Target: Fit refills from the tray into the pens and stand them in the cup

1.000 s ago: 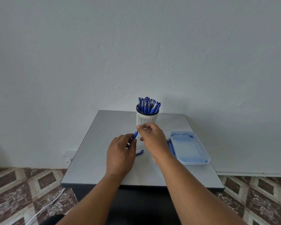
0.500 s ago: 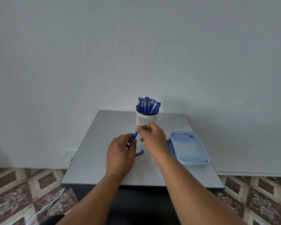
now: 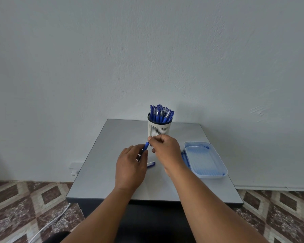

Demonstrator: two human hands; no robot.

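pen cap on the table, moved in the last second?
No. The pen cap lies in the same spot in front of the cup, between the left hand and right hand.

The pen (image 3: 146,146) pinched between the left grip (image 3: 130,165) and right grip (image 3: 165,151) is blue. Beyond the right grip, the cup (image 3: 159,128) is white with dark vertical slits and a black rim, full of blue pens (image 3: 161,113). Right of that grip, the tray (image 3: 205,159) is pale translucent blue. The table (image 3: 104,163) is plain grey; the floor (image 3: 25,204) shows brown-and-cream diamonds.
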